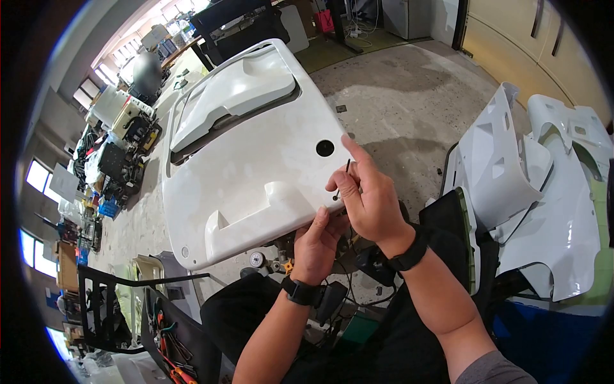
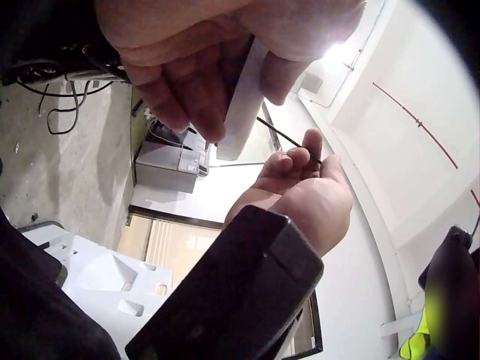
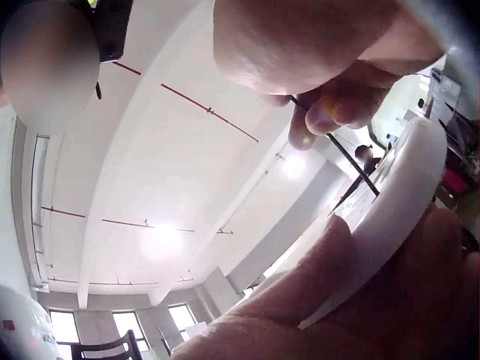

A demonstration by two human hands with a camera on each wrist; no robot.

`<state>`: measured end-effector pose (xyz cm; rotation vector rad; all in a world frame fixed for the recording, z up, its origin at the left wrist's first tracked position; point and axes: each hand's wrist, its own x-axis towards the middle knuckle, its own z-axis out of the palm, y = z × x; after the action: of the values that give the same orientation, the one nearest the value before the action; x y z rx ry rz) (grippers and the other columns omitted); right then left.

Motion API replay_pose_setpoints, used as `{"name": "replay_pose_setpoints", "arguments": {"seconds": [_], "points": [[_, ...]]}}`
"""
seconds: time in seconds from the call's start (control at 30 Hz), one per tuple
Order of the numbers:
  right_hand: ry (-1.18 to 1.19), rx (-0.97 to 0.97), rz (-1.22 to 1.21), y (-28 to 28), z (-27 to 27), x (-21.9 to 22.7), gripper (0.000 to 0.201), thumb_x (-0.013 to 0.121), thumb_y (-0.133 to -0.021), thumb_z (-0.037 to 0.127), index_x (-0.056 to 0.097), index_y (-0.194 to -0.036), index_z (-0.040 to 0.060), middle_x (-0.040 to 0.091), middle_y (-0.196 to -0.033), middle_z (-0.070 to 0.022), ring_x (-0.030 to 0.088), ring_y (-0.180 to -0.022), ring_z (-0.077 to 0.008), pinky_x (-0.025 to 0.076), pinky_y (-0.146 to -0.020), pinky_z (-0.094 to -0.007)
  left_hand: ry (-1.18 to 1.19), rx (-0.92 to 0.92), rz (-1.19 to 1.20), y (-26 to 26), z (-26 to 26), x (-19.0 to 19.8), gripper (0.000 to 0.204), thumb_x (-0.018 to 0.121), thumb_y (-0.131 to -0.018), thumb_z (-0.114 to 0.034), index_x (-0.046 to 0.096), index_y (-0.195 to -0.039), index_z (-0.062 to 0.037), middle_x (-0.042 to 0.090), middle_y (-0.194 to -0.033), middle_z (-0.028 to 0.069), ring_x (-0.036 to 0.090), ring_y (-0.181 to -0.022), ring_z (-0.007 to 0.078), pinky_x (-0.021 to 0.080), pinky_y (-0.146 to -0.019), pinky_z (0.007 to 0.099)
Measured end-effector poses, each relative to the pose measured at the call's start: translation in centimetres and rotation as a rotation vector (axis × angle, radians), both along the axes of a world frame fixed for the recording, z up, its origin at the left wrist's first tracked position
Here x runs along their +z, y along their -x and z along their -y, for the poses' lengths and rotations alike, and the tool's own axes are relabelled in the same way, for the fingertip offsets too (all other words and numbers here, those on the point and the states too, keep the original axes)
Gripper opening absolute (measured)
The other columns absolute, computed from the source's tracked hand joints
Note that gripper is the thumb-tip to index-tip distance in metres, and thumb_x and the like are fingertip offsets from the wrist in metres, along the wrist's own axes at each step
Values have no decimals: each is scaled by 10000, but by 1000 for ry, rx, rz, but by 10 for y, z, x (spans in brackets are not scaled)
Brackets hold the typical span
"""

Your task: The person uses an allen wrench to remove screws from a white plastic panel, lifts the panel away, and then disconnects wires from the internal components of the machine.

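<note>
A large white moulded panel lies tilted in front of me, with a round dark hole near its right edge. My right hand pinches a thin black hex key between thumb and fingers, index finger extended. In the right wrist view the hex key runs straight down to the panel's face near its edge. My left hand grips the panel's near edge just below, thumb on top and fingers underneath. The left wrist view shows the panel edge between thumb and fingers.
White moulded parts stand on the right. At lower left a black tray holds pliers and other hand tools. Cables and a small round gauge sit beneath the panel. A dark chair stands beyond it.
</note>
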<state>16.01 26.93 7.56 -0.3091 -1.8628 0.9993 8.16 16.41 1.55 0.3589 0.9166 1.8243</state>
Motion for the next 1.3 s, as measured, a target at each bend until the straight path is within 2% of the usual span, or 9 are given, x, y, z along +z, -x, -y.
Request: {"name": "replay_pose_setpoints", "arguments": {"seconds": [0.17,0.23,0.27,0.63,0.77,0.83,0.93,1.17,1.3], "points": [[-38,-44,5,1,-4,-1,269,533,-863,76,524,-1110,-29,568,-684,-62,557,-610,-149,446,-570,-249,1,-12,-6,2,1,-3,364,443,-925,-261,421,-1207,-32,539,-1139,88,518,-1055,195,395,-908,372],[-196,-134,-25,1,-5,2,265,560,-842,76,554,-1092,-13,564,-721,-75,547,-612,-158,440,-545,-261,-12,16,39,1,-1,-2,342,470,-914,-228,438,-1186,-21,556,-1112,111,554,-1001,210,432,-873,362],[-196,-134,-25,1,-5,2,265,560,-842,76,554,-1092,-13,564,-721,-75,547,-612,-158,440,-545,-261,-26,44,83,0,-2,-1,322,497,-904,-194,455,-1164,-9,574,-1084,134,591,-946,226,468,-839,352],[-342,-61,-59,-3,-9,1,283,497,-846,27,541,-1120,-30,570,-757,-94,534,-622,-174,437,-556,-277,-31,61,95,-2,-2,2,324,498,-903,-192,456,-1159,2,575,-1068,137,596,-934,234,470,-836,355],[-336,-83,-55,-2,-10,-4,250,514,-855,31,545,-1097,-21,598,-753,-88,555,-621,-169,454,-561,-265,-23,56,84,0,-1,-1,320,499,-903,-190,459,-1159,-2,579,-1064,130,603,-909,229,471,-833,355],[-173,-71,-147,2,-10,-12,191,563,-833,64,571,-1015,9,616,-760,-100,609,-676,-235,475,-581,-308,-20,41,46,0,-1,-4,318,472,-914,-215,461,-1155,-8,575,-1076,125,579,-956,220,449,-856,365],[-42,-86,-135,0,-4,-7,152,590,-822,71,584,-966,21,636,-783,-108,636,-692,-227,488,-577,-296,-15,34,6,0,-1,-4,321,447,-924,-237,462,-1151,-10,570,-1090,124,559,-999,216,428,-879,377],[-27,-66,-103,0,-5,-6,132,600,-810,59,604,-937,23,643,-804,-101,634,-687,-213,494,-579,-279,-8,42,13,0,-1,-3,327,453,-922,-234,454,-1167,-18,568,-1095,122,564,-991,229,432,-873,377],[-116,-41,-123,-1,-9,-1,110,611,-780,26,621,-889,35,640,-828,-91,632,-719,-207,496,-591,-282,3,47,13,-1,-1,-2,325,457,-920,-238,455,-1169,-28,569,-1092,118,566,-987,229,432,-869,374]]}}
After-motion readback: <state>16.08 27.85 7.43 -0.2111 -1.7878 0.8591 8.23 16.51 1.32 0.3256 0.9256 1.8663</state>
